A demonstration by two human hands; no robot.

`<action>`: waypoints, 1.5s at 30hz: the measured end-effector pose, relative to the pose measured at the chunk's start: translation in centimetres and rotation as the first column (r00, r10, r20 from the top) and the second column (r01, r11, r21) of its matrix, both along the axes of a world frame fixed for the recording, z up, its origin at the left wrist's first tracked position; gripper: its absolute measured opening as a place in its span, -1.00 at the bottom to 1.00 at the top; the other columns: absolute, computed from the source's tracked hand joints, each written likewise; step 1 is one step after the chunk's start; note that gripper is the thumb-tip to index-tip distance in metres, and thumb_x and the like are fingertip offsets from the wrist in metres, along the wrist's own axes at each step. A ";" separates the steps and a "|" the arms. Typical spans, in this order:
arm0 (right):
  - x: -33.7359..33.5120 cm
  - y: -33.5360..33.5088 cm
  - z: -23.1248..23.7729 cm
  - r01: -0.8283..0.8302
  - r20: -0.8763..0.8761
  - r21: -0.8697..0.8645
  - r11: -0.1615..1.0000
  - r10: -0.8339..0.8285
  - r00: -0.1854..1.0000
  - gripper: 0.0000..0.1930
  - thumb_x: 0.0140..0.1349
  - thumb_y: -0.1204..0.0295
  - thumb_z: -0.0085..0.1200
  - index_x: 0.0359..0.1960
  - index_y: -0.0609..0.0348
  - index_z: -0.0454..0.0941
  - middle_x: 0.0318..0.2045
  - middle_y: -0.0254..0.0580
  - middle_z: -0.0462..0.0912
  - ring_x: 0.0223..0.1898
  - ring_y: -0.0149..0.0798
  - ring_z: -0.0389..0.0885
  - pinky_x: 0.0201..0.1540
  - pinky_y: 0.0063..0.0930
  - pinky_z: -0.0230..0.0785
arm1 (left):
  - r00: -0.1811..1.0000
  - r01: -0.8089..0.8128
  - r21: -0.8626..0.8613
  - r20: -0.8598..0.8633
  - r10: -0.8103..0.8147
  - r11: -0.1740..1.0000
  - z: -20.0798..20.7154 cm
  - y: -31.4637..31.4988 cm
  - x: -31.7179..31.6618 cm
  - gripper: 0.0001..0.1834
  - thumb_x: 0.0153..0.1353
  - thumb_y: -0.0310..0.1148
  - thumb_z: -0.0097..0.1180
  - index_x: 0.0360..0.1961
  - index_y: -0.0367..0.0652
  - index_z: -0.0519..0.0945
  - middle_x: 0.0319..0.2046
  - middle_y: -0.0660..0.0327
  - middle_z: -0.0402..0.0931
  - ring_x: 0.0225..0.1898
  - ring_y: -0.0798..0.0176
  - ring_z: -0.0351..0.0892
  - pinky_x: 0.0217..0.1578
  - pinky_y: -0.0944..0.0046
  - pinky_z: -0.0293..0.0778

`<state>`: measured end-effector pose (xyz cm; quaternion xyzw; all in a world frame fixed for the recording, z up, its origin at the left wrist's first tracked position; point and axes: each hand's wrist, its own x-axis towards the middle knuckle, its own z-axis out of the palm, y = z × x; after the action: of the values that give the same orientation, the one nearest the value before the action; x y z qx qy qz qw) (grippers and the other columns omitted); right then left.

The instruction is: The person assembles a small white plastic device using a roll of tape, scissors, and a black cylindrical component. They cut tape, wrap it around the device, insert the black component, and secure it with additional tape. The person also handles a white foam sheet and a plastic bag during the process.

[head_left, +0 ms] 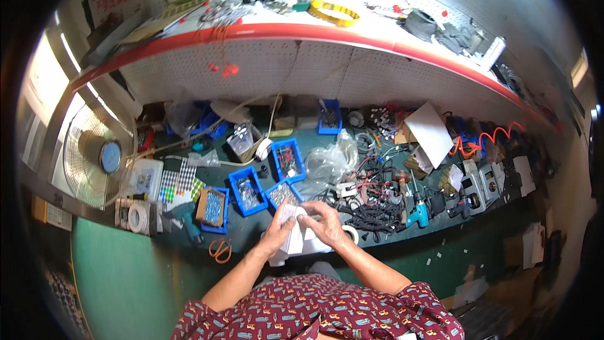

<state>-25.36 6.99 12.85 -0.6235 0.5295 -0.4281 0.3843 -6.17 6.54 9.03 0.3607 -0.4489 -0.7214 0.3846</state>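
In front of my body, at the bench's near edge, my left hand (275, 234) grips a small white box-shaped piece (293, 238) from its left side. The fingers of my right hand (324, 221) are bent against the piece's upper right, with the thumb on it. Under the hands a larger white plastic part (318, 245) shows in part; what it is I cannot make out. Just beyond the fingers stands a blue bin of small metal parts (281, 192). A roll of tape (351, 234) lies to the right of my right hand.
More blue bins (245, 192) stand left of centre. Orange-handled scissors (220, 250) lie at the front left, near a fan (100, 151). Tangled black cables (377, 214) and a teal power drill (417, 213) cover the right side. A red-edged shelf (283, 33) spans above.
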 end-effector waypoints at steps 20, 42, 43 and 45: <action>3.4 0.8 2.7 0.002 0.019 0.060 0.998 -0.003 1.000 -0.67 -0.07 0.46 0.46 -0.42 0.23 0.46 -0.24 -0.21 0.60 -0.17 -0.34 0.59 -0.12 -0.44 0.48 | 0.996 0.023 0.207 -0.089 -0.004 0.978 1.5 1.2 2.6 -0.40 0.59 0.04 -0.38 0.42 -0.11 0.27 0.14 0.16 0.49 0.11 0.26 0.55 0.12 0.22 0.51; 3.3 1.6 0.3 -0.199 -0.630 -0.088 0.976 0.100 0.770 -0.57 0.11 0.31 0.32 0.00 0.09 0.48 -0.19 -0.13 0.63 -0.03 -0.02 0.59 0.18 0.09 0.19 | 0.990 -0.087 0.115 0.119 0.073 0.989 -0.6 2.2 3.5 -0.44 0.61 -0.07 -0.39 0.50 -0.06 0.14 0.31 0.09 0.36 0.30 0.22 0.38 0.30 0.20 0.33; 3.5 2.0 0.4 -0.188 -0.631 -0.168 0.968 0.041 0.774 -0.67 0.11 0.35 0.30 -0.11 0.11 0.52 -0.38 -0.13 0.62 -0.24 0.02 0.60 0.07 -0.06 0.21 | 0.990 -0.070 0.124 0.131 0.054 0.990 -0.4 2.5 3.6 -0.45 0.61 -0.08 -0.39 0.50 -0.06 0.15 0.30 0.09 0.37 0.30 0.21 0.39 0.29 0.20 0.34; 3.0 2.3 -0.5 -0.171 -0.603 -0.087 0.981 0.085 0.793 -0.75 0.22 0.36 0.23 -0.14 0.20 0.54 -0.37 -0.05 0.69 -0.26 -0.02 0.67 0.09 -0.13 0.32 | 0.993 -0.046 0.147 0.116 0.029 0.988 -1.5 2.9 4.4 -0.46 0.61 -0.09 -0.39 0.48 -0.07 0.17 0.27 0.08 0.39 0.28 0.20 0.41 0.28 0.19 0.35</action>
<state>-22.34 9.28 12.30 -0.7857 0.5492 -0.2186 0.1827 -1.81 9.48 7.51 0.4374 -0.4081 -0.7238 0.3438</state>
